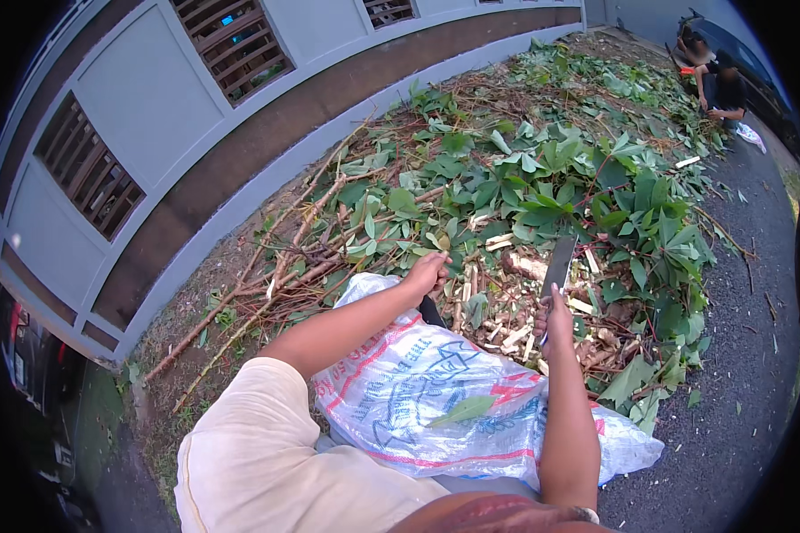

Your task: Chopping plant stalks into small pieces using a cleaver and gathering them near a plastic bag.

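My right hand (pixel 555 320) grips a broad-bladed knife (pixel 560 265), its blade pointing up and away from me over the chopped pieces. My left hand (pixel 429 273) is raised near the sack's far edge, fingers curled; a small pale thing shows at the fingertips, too small to name. A white woven plastic sack (pixel 433 400) with red stripes and printing lies across my lap, a single green leaf (pixel 463 410) on it. Beyond it lie pale split wood pieces (pixel 517 338) and a thick cut stem or root (pixel 527 265) beside the blade.
Green leafy cuttings (pixel 553 180) cover the ground ahead. Long bare branches (pixel 307 260) lie to the left, near a grey-white wall (pixel 153 93) with slatted openings. Asphalt (pixel 740 333) runs along the right. Two people (pixel 720 86) crouch at the far right near a dark vehicle (pixel 733 46).
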Demonstrator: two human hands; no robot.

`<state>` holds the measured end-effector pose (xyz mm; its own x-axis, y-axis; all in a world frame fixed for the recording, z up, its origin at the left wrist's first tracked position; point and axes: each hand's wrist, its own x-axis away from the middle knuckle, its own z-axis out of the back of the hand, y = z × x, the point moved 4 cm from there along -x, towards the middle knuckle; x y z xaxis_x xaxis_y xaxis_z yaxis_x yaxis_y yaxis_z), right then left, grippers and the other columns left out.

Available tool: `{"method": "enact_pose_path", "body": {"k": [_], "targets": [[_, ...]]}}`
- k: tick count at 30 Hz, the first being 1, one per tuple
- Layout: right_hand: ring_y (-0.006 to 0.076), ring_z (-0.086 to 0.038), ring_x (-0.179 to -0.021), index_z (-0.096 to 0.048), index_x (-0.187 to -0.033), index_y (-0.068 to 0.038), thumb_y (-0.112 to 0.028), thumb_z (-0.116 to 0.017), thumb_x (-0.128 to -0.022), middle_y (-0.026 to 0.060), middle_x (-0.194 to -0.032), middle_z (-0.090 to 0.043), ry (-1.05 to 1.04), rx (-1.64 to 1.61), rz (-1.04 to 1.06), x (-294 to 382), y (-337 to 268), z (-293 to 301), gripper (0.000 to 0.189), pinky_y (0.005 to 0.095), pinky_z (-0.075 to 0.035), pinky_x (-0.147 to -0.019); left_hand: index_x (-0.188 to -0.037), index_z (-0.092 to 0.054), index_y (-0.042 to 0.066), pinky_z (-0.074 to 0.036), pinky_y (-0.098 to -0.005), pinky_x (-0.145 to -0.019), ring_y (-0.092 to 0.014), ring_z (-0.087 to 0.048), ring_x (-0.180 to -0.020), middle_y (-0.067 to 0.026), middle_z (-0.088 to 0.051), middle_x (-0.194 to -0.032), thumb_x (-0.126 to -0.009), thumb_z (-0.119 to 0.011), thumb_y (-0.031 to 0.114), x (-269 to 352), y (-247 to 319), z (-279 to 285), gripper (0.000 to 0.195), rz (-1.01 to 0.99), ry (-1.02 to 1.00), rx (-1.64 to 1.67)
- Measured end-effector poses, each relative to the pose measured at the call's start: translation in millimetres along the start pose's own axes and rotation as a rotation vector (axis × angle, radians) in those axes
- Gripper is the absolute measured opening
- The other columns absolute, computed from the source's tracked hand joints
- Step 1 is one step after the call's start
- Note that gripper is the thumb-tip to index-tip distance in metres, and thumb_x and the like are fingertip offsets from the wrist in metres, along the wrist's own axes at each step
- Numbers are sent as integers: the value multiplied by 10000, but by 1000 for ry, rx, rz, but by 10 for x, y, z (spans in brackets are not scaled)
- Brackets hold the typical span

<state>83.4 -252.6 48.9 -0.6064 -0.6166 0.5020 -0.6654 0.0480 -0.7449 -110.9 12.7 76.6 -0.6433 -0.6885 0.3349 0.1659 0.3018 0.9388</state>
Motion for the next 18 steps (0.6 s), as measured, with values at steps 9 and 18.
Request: {"method": "enact_pose_path", "body": {"k": [9, 18], "targets": [[67, -337, -474, -528, -959, -112, -481, -611, -1039, -56, -617, -356, -23, -74, -14, 9, -336, -19, 387, 247, -260, -432, -1224, -693, -17, -532, -334, -894, -159, -675, -991, -90, -738, -1096, -961, -763, 292, -693, 276, -1320, 412, -556, -86, -767], [55, -356, -455, -549, -1013, -131, -466, -602, -1054, -38, -628, -364, 76, -178, -132, 173, -457, 49, 342, 224, -271, -411, -1140, -751, 0, -569, -324, -805, -199, -723, -878, -119, -715, -1033, -853, -814, 140, -904, -147, -1623, 325, -459, -216, -669]]}}
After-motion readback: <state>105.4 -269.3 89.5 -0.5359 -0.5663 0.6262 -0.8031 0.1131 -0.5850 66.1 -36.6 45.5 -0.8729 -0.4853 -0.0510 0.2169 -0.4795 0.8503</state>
